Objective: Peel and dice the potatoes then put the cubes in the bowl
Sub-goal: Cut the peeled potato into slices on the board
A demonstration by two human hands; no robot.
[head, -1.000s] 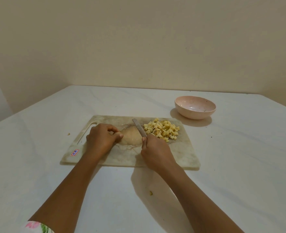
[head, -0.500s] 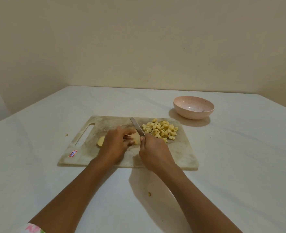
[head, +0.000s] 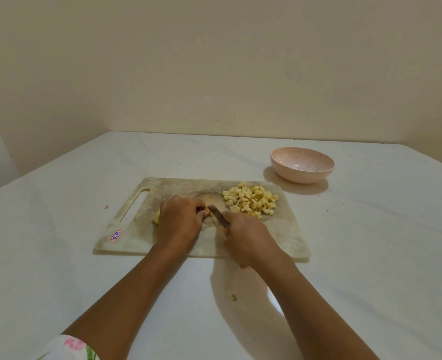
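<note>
Left grip [head: 179,222]: we see this bare hand knuckles-up near the middle of the cutting board [head: 279,229]. Its fingers are curled down round a peeled potato [head: 157,217], holding it against the board.
Potato: mostly hidden under that hand. Only its pale yellow left end shows past the hand's edge.
Right grip [head: 245,236]: closed tightly round the handle of a knife [head: 218,216], which we cannot see inside the fist. It sits just right of the left grip, at the near part of the board.
Knife: the blade runs far and left out of the fist, tilted, with its tip just beside the left fingertips. We cannot tell whether the edge is in the potato.
Potato cubes [head: 251,201]: a loose yellow heap on the far right part of the board, just right of the blade.
Bowl [head: 303,178]: pink and upright, on the bench [head: 370,255] beyond the board's far right corner, apart from it. Its pale inside is flecked with a few dark specks.
Cutting board: pale and stained, lying flat, with its handle slot at the left end and a small red-and-blue sticker [head: 116,235] at the near left corner.
Scrap [head: 233,297]: one small yellow bit on the bench, near us, between the forearms.
Sleeve [head: 69,346]: floral cloth at the left forearm, at the near edge of the view.
</note>
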